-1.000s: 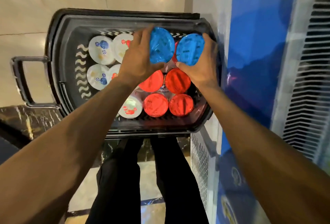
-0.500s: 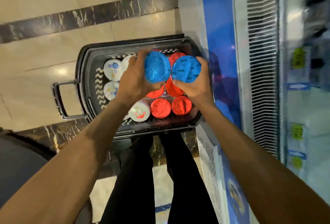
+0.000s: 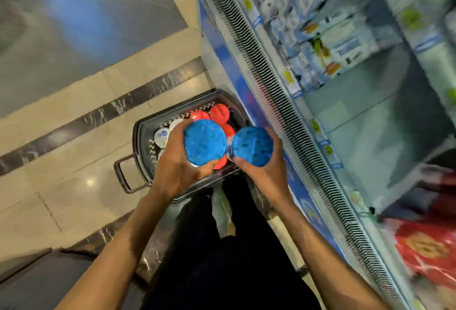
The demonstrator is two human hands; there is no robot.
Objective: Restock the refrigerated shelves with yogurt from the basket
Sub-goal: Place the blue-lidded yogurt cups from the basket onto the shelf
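Pickup | left grip (image 3: 177,169) holds 1 blue-lidded cup (image 3: 204,142) | right grip (image 3: 266,175) holds 2nd blue-lidded cup (image 3: 252,146) | both above basket (image 3: 138,146), lids up, likely for shelving | red cups (image 3: 219,113) inside basket

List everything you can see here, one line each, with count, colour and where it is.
Refrigerated shelves: one unit, blue-trimmed, right side; lower shelf partly bare.
White-and-blue cartons: many, blurred, upper shelf.
Red packages: count unclear, red, blurred, lower right.
Tiled floor: beige with dark marble strips, left.
Dark plastic shopping basket: one, black, by the shelves' base.
Red-lidded yogurt tubs: at least three, red, in the basket.
White-lidded yogurt tubs: at least two, white, basket's left side.
Blue-lidded round yogurt tubs: two, blue, held side by side above the basket.
Legs in dark trousers: two, bottom centre.
Left hand: grips one blue tub.
Right hand: grips the other.
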